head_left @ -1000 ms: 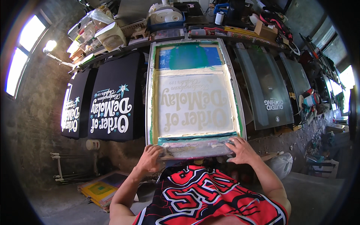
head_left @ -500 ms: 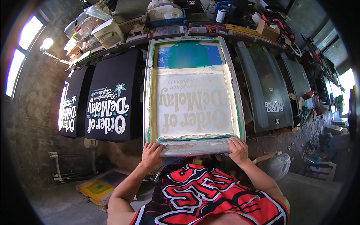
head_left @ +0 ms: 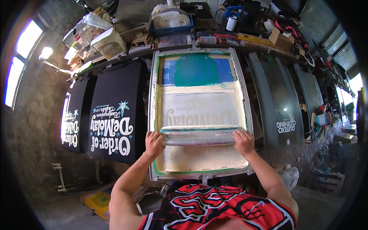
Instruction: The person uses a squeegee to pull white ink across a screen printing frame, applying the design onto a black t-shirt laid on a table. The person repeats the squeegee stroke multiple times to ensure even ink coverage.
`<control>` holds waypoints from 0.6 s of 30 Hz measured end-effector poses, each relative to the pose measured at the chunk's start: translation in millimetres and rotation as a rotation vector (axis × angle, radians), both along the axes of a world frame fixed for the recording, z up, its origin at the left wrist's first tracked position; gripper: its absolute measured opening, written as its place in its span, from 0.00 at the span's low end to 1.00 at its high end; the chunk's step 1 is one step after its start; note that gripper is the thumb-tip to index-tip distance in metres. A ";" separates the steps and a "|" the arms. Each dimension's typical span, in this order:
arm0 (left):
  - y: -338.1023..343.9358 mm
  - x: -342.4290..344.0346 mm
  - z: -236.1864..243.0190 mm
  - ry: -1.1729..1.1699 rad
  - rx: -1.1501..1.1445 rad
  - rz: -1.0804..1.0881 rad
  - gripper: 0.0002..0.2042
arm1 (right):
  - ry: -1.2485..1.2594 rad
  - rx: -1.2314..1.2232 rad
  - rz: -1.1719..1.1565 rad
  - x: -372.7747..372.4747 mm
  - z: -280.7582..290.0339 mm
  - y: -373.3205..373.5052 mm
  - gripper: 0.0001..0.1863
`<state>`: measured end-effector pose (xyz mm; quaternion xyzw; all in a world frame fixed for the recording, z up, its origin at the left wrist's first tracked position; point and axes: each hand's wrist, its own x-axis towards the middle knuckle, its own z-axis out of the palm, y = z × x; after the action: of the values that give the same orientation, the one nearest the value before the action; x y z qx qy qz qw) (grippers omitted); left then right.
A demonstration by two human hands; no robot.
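Note:
A wide squeegee [head_left: 199, 138] lies across a screen-printing frame [head_left: 245, 92], with a ridge of cream ink along its far edge. My left hand [head_left: 155, 143] is wrapped round its left end, and my right hand [head_left: 244, 141] grips the right end. Beyond the squeegee, part of the pale mesh [head_left: 195, 109] shows faint upside-down lettering. The mesh's far end carries a blue and green blocked area [head_left: 195, 70]. On the near side, cream ink covers the mesh [head_left: 203, 158]. What lies under the frame is hidden.
To the left, black shirts [head_left: 115, 84] with white printing lie on boards. A grey board [head_left: 274, 99] with white printing stands to the right. Behind runs a cluttered shelf with a small fan [head_left: 111, 45] and a blue basket [head_left: 172, 29]. Coloured screens [head_left: 97, 199] lie on the floor.
Both hands have pushed the squeegee away from me, from the frame's near end to about mid-mesh. It now covers part of the lettering. The view has also tilted, so the scene sits lower.

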<state>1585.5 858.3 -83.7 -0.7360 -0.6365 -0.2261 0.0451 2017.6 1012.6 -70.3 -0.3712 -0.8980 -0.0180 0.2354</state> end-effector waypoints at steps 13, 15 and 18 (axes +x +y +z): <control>217.0 -76.5 17.7 0.045 -0.033 0.116 0.10 | -0.091 -0.162 -0.073 -78.2 22.3 208.1 0.04; 223.6 -76.7 28.1 0.003 0.018 0.142 0.08 | -0.130 -0.210 -0.102 -80.0 38.9 218.2 0.04; 232.0 -74.1 36.2 0.038 0.018 0.220 0.07 | -0.165 -0.211 -0.109 -88.7 51.4 231.0 0.04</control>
<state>1511.4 1090.3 -47.5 -0.6655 -0.7104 -0.2113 0.0882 1928.9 1243.6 -18.9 -0.4395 -0.8897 0.0334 0.1191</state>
